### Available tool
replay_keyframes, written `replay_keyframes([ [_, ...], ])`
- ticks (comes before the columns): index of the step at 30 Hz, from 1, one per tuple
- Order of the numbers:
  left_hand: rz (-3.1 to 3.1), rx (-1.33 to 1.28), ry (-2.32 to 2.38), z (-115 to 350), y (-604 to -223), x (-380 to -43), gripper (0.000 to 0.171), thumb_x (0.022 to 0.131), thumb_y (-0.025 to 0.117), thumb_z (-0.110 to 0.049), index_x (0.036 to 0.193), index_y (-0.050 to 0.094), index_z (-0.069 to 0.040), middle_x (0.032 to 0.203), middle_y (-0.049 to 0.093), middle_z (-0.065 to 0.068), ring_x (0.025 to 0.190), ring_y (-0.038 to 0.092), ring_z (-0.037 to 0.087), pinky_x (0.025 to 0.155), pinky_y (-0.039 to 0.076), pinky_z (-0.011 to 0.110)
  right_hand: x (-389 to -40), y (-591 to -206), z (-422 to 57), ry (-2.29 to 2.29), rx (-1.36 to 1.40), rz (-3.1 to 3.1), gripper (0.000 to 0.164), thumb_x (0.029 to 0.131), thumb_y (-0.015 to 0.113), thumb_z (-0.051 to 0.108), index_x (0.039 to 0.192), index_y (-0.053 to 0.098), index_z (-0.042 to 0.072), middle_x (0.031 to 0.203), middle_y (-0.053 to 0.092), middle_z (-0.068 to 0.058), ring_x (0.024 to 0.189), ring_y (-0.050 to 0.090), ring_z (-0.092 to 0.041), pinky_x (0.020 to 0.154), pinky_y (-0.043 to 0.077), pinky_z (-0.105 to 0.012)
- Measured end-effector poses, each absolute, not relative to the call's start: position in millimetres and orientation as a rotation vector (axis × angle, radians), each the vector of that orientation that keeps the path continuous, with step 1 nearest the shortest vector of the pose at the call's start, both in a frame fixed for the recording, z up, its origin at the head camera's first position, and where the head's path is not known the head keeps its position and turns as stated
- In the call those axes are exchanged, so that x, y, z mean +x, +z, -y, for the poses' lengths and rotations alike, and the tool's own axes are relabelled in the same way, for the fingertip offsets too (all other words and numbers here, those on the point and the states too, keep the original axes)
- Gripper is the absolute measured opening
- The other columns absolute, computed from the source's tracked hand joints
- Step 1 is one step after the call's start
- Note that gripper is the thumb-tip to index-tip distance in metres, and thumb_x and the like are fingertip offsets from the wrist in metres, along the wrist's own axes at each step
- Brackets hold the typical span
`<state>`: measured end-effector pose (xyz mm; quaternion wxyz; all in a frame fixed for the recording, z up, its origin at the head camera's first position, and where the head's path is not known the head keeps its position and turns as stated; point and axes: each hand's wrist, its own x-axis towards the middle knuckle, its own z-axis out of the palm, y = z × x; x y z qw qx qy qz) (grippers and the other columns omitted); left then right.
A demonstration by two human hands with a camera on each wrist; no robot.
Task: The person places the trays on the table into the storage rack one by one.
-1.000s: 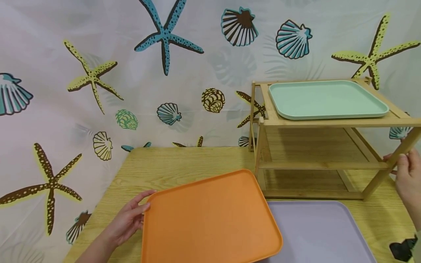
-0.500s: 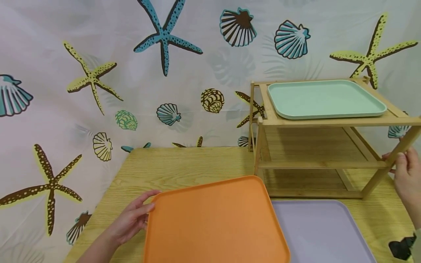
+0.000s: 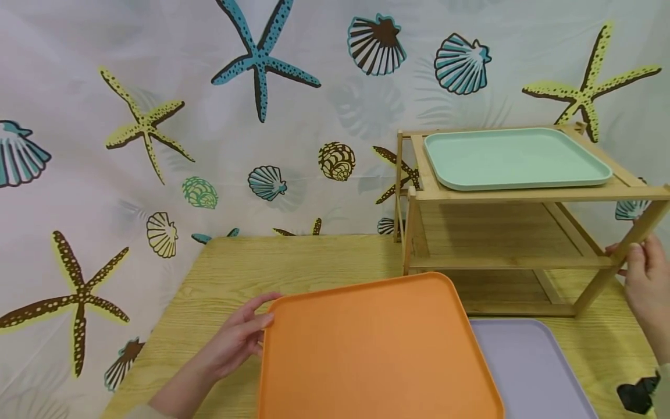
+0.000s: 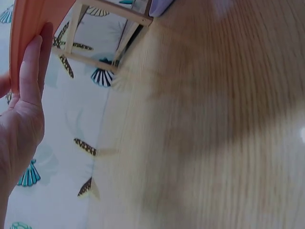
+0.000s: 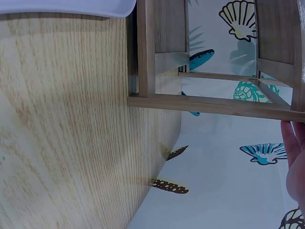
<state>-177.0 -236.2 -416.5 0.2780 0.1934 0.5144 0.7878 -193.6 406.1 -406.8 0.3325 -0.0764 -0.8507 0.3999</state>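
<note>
My left hand grips the left edge of an orange tray, thumb on top and fingers beneath. The tray is tilted and held above the table, as the left wrist view shows its underside over my fingers. My right hand holds the right front leg of a wooden shelf rack, fingers wrapping behind the post. A mint green tray lies on the rack's top level. On the table in front of the rack lies a lavender tray, partly covered by the orange one in the head view.
The rack's middle and lower shelves sit under the mint tray. A wood-grain table spreads to the left of the rack. Behind hangs a white curtain printed with starfish and shells. A black object shows by my right wrist.
My left hand has carried the orange tray to the right and slightly up, toward the rack, and it now covers more of the lavender tray. The right hand stays on the rack leg.
</note>
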Motion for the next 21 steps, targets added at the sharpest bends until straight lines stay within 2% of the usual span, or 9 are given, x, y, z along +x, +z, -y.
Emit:
replay_keyframes([
  [9, -1.456, 0.45, 2.118, 194.4, -408.6, -184.9, 0.033, 0.105, 0.042, -0.007, 0.136, 0.042, -0.018, 0.097, 0.069, 0.003, 0.078, 0.07, 0.017, 0.059, 0.057, 0.028, -192.2, -407.2, -407.7, 1.008, -0.26, 2.281, 0.046, 0.108, 0.024, 0.017, 0.153, 0.029, 0.023, 0.095, 0.045, 0.027, 0.086, 0.04, 0.015, 0.068, 0.036, -0.016],
  [16, -1.401, 0.392, 2.21, 152.5, -404.0, -173.5, 0.032, 0.104, 0.045, -0.007, 0.135, 0.041, -0.015, 0.094, 0.069, 0.004, 0.076, 0.07, 0.018, 0.059, 0.057, 0.03, -191.3, -405.1, -406.3, 0.972, -0.324, 2.335, 0.047, 0.108, 0.021, 0.023, 0.155, 0.022, 0.031, 0.105, 0.053, 0.001, 0.095, 0.048, -0.002, 0.075, 0.041, -0.03],
  [18, -1.386, 0.359, 2.258, 139.8, -403.7, -167.4, 0.031, 0.104, 0.045, -0.007, 0.134, 0.04, -0.014, 0.092, 0.068, 0.004, 0.074, 0.07, 0.017, 0.058, 0.057, 0.028, -191.5, -404.7, -406.4, 0.975, -0.316, 2.333, 0.047, 0.108, 0.021, 0.023, 0.154, 0.023, 0.031, 0.103, 0.053, 0.005, 0.093, 0.047, 0.001, 0.073, 0.041, -0.027],
  [21, -1.388, 0.276, 2.325, 119.5, -402.0, -157.5, 0.031, 0.103, 0.047, -0.008, 0.133, 0.04, -0.014, 0.089, 0.067, 0.004, 0.072, 0.07, 0.017, 0.058, 0.057, 0.028, -191.3, -403.7, -408.3, 0.989, -0.274, 2.315, 0.047, 0.108, 0.023, 0.021, 0.154, 0.025, 0.028, 0.099, 0.049, 0.017, 0.09, 0.042, 0.009, 0.07, 0.039, -0.019],
])
